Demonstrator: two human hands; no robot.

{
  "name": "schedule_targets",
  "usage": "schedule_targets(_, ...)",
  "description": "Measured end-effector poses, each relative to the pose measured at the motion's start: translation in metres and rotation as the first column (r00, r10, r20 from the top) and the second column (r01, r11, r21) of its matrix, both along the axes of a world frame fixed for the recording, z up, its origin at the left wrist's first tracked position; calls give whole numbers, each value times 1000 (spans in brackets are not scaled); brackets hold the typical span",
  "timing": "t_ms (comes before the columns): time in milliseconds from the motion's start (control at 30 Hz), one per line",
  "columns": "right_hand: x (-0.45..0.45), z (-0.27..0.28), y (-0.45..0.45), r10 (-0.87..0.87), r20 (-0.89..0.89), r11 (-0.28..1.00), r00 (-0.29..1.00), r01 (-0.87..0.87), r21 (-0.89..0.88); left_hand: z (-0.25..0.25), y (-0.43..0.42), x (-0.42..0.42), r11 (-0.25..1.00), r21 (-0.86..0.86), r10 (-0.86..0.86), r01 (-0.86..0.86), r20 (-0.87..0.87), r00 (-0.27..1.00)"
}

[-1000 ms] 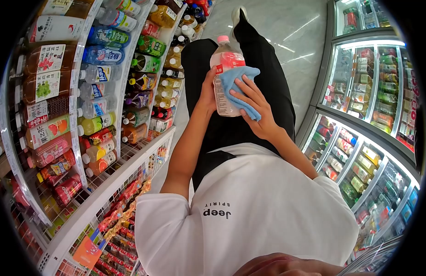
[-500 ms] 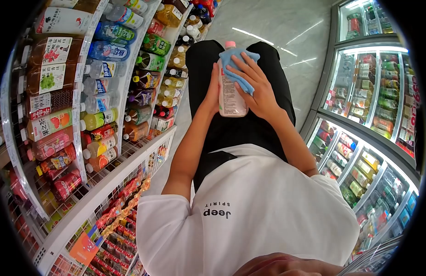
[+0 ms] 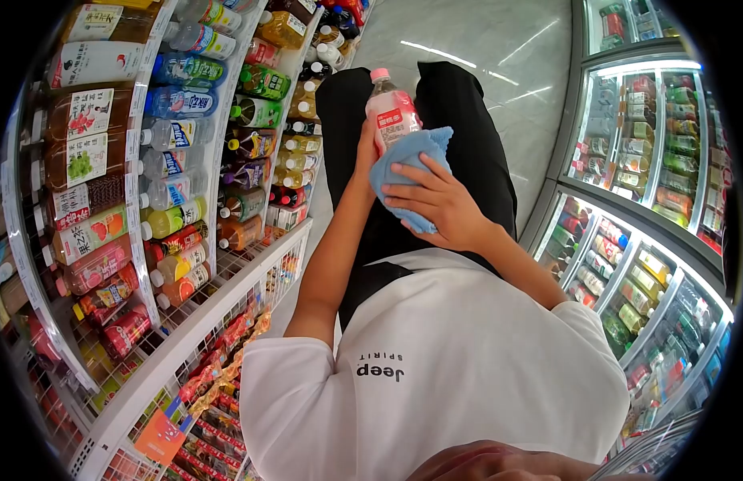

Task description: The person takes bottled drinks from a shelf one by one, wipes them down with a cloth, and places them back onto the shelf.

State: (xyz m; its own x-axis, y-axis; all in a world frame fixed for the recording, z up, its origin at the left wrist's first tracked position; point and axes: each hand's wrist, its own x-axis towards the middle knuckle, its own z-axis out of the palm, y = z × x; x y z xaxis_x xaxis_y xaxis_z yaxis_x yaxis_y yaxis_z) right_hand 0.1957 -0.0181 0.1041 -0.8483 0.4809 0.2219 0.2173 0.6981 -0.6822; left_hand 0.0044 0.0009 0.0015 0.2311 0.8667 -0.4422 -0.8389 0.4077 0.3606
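A large pink drink bottle (image 3: 393,111) with a pink cap and a red-and-white label rests over my lap, tilted slightly. Around its left side my left hand (image 3: 367,148) is closed, the fingers mostly hidden behind it. My right hand (image 3: 437,200) presses a light blue cloth (image 3: 403,160) over the bottle's lower part, fingers curled onto the fabric. The cloth hides the bottle's base.
Shelves of bottled drinks (image 3: 179,132) rise at my left, with a white wire rack (image 3: 227,276) at their front edge. Glass-door coolers (image 3: 636,144) full of drinks line the right. Grey shiny floor (image 3: 508,152) lies between.
The cloth and my right hand have moved from the bottle's upper part down to its lower part. The bottle has turned, and its red front label now shows.
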Motion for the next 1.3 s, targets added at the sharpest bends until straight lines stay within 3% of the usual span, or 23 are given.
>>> schedule_targets(100,2,-8,-8,-54,-41,998,998,53,-31,1,-6,-3,1000,-10,-22,22,-11,1000)
schedule_targets(200,-4,-22,-7,-390,-227,898,892,314,-308,14,-9,1,993,56,108,-107,-17,994)
schedule_targets(233,-11,-35,-9,-532,-301,772,791,308,-556,20,-5,0,984,75,165,-163,-16,986)
schedule_targets(267,-18,-46,-10,-663,-264,580,701,258,-773,10,-8,-5,972,87,227,-219,-87,970)
schedule_targets(333,-24,-42,0,-804,-99,145,586,31,-989,21,-7,-11,954,204,257,-218,-192,947)
schedule_targets(367,-24,-39,1,-847,25,-88,530,-94,-992,33,-8,-9,942,270,268,-198,-254,930)
schedule_targets(467,-20,-51,11,-836,161,-402,525,-385,-831,62,-7,-4,879,447,352,-165,-376,857)
schedule_targets(567,-26,-57,12,-809,36,-495,587,-645,-582,71,-1,0,751,653,431,98,-598,676)
schedule_targets(600,-29,-36,16,-800,96,-515,592,-596,-616,85,0,7,730,669,452,142,-628,634)
schedule_targets(633,-27,-39,17,-823,-27,-441,568,-668,-599,102,4,13,708,680,474,188,-656,587)
schedule_targets(667,-24,-48,17,-834,-149,-368,531,-737,-567,107,14,12,600,738,578,309,-667,469)
schedule_targets(700,-21,-55,18,-835,-266,-296,482,-799,-523,109,16,12,591,715,555,374,-696,456)
schedule_targets(767,-20,-68,22,-821,-212,-128,530,-533,-836,110,17,10,562,659,507,500,-752,422)
schedule_targets(800,-18,-68,27,-842,-153,-189,517,-549,-814,109,17,7,550,591,436,590,-806,401)
schedule_targets(867,-17,-63,41,-853,43,-332,520,-477,-814,109,15,11,641,554,336,532,-825,455)
schedule_targets(900,-15,-65,45,-858,53,-338,511,-483,-808,109,13,14,685,527,283,503,-829,482)
schedule_targets(967,-14,-80,52,-882,121,-346,455,-453,-822,111,12,16,766,444,296,466,-886,357)
schedule_targets(1067,-14,-88,69,-945,67,-197,320,-396,-897,130,14,17,870,266,241,416,-964,113)
schedule_targets(1100,-17,-85,84,-967,6,-95,253,-341,-935,126,25,17,922,254,232,293,-967,109)
schedule_targets(1233,-23,-94,105,-972,-69,10,223,-256,-967,123,49,-4,921,242,178,305,-958,223)
schedule_targets(1300,-30,-93,118,-974,-58,8,219,-220,-975,115,65,-18,877,298,301,377,-952,52)
